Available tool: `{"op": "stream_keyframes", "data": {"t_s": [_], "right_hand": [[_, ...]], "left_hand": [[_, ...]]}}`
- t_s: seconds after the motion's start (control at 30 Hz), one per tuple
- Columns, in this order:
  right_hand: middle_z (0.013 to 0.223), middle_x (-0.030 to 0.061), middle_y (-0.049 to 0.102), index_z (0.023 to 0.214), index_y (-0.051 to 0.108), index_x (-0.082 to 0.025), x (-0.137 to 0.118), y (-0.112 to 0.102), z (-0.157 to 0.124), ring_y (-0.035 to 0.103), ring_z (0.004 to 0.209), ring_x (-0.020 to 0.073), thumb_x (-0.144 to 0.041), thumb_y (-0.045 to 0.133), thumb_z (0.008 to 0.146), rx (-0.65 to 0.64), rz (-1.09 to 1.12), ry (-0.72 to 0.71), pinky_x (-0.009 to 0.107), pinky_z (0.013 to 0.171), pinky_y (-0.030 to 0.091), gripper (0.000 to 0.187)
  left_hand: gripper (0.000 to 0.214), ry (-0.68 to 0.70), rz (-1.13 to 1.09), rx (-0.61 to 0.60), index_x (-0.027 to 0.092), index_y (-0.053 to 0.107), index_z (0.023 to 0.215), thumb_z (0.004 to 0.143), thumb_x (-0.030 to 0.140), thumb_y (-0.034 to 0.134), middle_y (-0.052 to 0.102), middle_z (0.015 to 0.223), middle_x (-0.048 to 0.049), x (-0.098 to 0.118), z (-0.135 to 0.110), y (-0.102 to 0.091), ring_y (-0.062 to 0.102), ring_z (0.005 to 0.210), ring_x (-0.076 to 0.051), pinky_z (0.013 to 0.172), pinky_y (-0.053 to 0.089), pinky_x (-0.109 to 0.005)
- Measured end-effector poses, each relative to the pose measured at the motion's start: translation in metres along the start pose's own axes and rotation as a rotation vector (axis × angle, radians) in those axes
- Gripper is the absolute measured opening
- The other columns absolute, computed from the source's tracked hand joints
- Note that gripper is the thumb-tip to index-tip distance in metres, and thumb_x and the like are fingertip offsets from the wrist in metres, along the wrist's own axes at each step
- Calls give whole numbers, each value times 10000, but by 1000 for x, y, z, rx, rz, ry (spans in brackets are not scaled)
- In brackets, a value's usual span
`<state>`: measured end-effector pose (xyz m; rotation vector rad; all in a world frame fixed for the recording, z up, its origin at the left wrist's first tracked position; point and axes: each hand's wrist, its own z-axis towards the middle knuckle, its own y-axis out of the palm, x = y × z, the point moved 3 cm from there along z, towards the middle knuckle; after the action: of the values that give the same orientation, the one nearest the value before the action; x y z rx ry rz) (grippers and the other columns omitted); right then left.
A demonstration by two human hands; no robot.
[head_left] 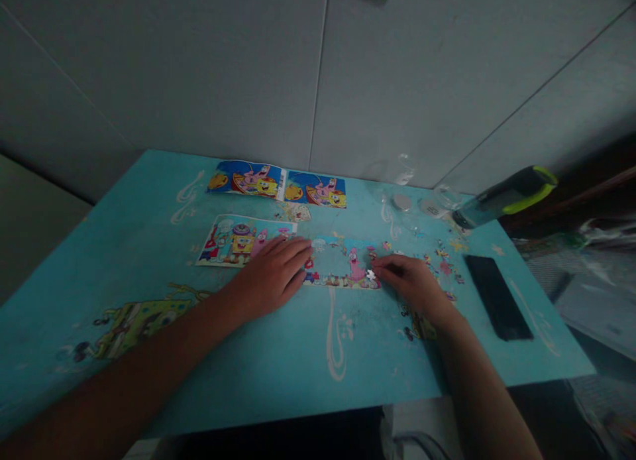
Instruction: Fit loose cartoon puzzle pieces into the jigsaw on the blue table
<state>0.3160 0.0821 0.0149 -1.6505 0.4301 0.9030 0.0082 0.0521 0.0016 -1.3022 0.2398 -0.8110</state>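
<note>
A partly assembled jigsaw puzzle [342, 282] lies on the table, its border joined around a gap and a pink starfish figure at the right. My left hand [275, 274] rests palm down, fingers stretched out over the puzzle's left end and the right end of a printed reference picture [231, 242]. At the puzzle's right edge my right hand [410, 281] pinches a small jigsaw piece [370, 274], whose pale side shows at the fingertips. Loose jigsaw pieces [444, 268] are scattered to the right, partly behind that hand.
Two blue cartoon pictures [246, 179] [317, 189] lie along the back. A dark phone [498, 297] is at the right. Near the back right corner are a tilted bottle [504, 196] with a lime trim and round lids [402, 203]. A grey wall [223, 69] borders the table [278, 380].
</note>
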Motion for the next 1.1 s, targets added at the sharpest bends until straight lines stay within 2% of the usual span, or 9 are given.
{"op": "stream_keyframes", "data": {"t_s": [0.27,0.47,0.67,0.87,1.1], "right_hand": [[947,48,768,1006,753,-228,-8,2,-1,690,786,196,-324,660,908,26,-91,-42,336,726,535,165],[1015,57,759,1010,753,-239,-7,0,-1,683,842,195,-314,637,932,39,-122,-96,333,756,522,158],[990,56,748,1020,750,-238,-6,-3,-3,662,782,179,-355,675,917,50,-128,-92,321,711,507,173],[927,43,696,1054,744,-239,-13,-1,-6,641,790,172,-336,692,911,-20,-136,-133,314,729,502,181],[957,47,674,1079,743,-251,-16,-2,-6,631,826,178,-304,678,919,-67,-171,-135,322,767,497,181]], "left_hand": [[424,-5,-30,22,175,529,1409,998,253,466,522,1478,-137,0,0,-1,473,1372,-291,1186,324,-548],[424,4,-20,26,177,525,1413,1002,258,458,522,1478,-134,-1,-1,0,474,1373,-288,1181,329,-545],[431,-8,-27,8,162,533,1411,995,251,462,522,1476,-147,-1,0,-1,465,1380,-295,1186,325,-550],[441,-6,-40,12,173,529,1421,990,250,470,512,1487,-141,-2,0,1,456,1389,-296,1194,316,-555],[451,-5,2,-12,158,498,1438,997,241,455,491,1506,-141,-2,-1,2,438,1403,-281,1204,302,-539]]}}
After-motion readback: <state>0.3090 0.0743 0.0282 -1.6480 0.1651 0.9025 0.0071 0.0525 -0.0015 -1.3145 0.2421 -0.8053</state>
